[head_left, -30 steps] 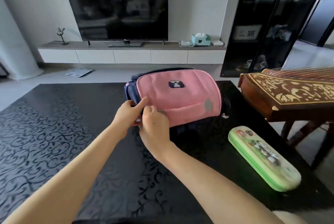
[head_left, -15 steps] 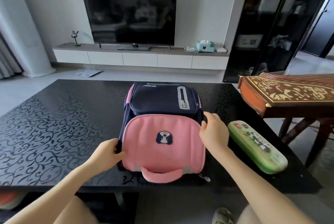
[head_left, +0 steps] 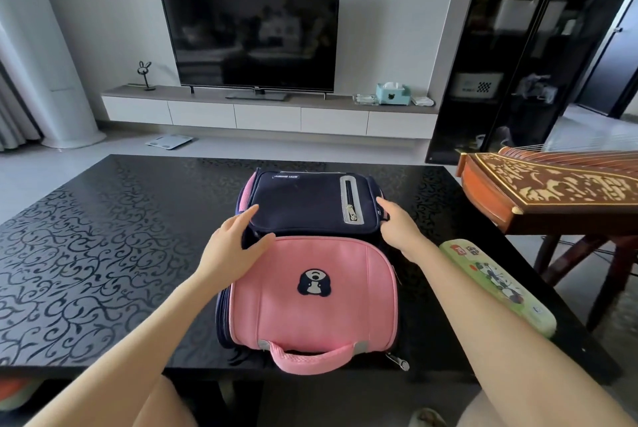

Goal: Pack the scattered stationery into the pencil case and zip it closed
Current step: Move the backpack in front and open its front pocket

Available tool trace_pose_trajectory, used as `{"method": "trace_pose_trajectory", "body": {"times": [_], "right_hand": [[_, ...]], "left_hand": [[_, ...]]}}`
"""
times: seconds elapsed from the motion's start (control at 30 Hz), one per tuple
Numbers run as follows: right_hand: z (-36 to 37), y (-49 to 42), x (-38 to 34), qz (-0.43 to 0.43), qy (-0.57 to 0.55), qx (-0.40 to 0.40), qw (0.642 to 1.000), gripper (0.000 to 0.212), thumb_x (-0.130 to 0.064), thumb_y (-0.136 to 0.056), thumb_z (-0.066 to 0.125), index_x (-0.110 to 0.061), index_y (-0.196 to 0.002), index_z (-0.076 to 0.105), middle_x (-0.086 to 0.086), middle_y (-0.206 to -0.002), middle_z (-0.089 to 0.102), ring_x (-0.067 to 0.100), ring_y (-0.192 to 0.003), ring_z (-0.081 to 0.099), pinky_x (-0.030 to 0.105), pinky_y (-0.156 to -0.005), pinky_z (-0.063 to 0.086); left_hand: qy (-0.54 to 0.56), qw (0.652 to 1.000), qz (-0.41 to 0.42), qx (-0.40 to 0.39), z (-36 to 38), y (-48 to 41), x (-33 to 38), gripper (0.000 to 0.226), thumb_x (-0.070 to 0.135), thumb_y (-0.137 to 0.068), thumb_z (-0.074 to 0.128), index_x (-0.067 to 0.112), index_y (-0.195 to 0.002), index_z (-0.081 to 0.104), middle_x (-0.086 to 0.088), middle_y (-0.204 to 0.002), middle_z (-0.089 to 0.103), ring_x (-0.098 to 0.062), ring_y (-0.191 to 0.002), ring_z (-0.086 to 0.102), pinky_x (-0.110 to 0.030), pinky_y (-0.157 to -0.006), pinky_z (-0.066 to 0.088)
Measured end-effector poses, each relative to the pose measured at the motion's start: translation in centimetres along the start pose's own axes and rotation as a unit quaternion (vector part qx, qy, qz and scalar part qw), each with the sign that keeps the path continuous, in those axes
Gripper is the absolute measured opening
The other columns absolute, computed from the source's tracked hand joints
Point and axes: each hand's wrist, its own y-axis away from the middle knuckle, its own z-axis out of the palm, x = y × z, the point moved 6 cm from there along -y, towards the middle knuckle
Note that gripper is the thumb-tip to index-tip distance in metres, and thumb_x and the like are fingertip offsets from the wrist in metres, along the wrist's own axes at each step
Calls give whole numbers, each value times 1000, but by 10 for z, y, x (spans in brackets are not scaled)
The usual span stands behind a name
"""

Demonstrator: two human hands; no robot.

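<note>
A pink and navy school backpack (head_left: 310, 288) lies flat on the black patterned table (head_left: 103, 254), its pink handle toward me. My left hand (head_left: 231, 247) rests open on the bag where the pink flap meets the navy pocket. My right hand (head_left: 397, 226) touches the navy pocket's right edge, fingers spread. A green pencil case (head_left: 497, 285) with cartoon prints lies zipped shut on the table to the right of the bag, beside my right forearm. No loose stationery is in view.
A wooden zither (head_left: 552, 192) on a stand sits just past the table's right edge. Beyond the table are a television (head_left: 252, 33) on a low white cabinet and a dark glass cabinet (head_left: 518, 47). My knees are below the table's front edge.
The bag was turned from standing to lying flat with its handle toward me. Both hands then slid from the pink flap's sides up to the navy pocket.
</note>
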Motion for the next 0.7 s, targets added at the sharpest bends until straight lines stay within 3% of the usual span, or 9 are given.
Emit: {"method": "trace_pose_trajectory", "body": {"times": [0.13, 0.27, 0.4, 0.57, 0.63, 0.7], "right_hand": [[0, -27, -2, -24, 146, 21, 989, 54, -4, -90, 42, -20, -141, 40, 8, -144, 45, 33, -128, 41, 39, -102, 39], [-11, -23, -5, -91, 299, 88, 946, 25, -14, -91, 51, -11, -111, 67, 14, -113, 61, 31, -104, 50, 35, -79, 43], [-17, 1, -20, -115, 392, 126, 904, 22, -13, -92, 50, -9, -103, 68, 10, -102, 60, 28, -97, 52, 36, -72, 43], [-6, 46, -53, -108, 472, 94, 870, 20, -5, -85, 52, -9, -98, 67, 7, -102, 62, 26, -97, 55, 30, -68, 36], [2, 64, -69, -120, 468, 131, 865, 15, -1, -76, 60, -8, -85, 69, 8, -91, 64, 27, -88, 57, 30, -63, 34], [19, 81, -82, -139, 448, 168, 867, 16, 1, -46, 77, -8, -54, 66, 8, -62, 61, 29, -61, 58, 29, -51, 31]], "left_hand": [[-16, 1000, 4, 15, 17, -8, 2, 63, 52, -84, 57, 29, -139, 37, -3, -128, 51, -25, -125, 42, -35, -99, 37], [-2, 998, -14, 67, 26, 0, -10, 59, 52, -82, 58, 29, -135, 44, 2, -131, 51, -21, -132, 35, -37, -104, 35], [23, 996, -48, 74, 29, -2, -20, 64, 53, -78, 62, 28, -134, 43, 0, -144, 40, -22, -131, 38, -40, -104, 37], [-32, 994, -79, 70, 37, 4, -21, 61, 54, -82, 56, 27, -134, 41, 5, -149, 32, -25, -129, 40, -41, -95, 41], [-37, 992, -96, 72, 38, 5, -22, 58, 56, -82, 54, 28, -132, 42, 7, -150, 31, -26, -127, 42, -39, -94, 41], [-30, 991, -109, 74, 39, 7, -20, 59, 57, -81, 54, 28, -131, 44, 9, -149, 32, -26, -125, 45, -38, -93, 41]]}}
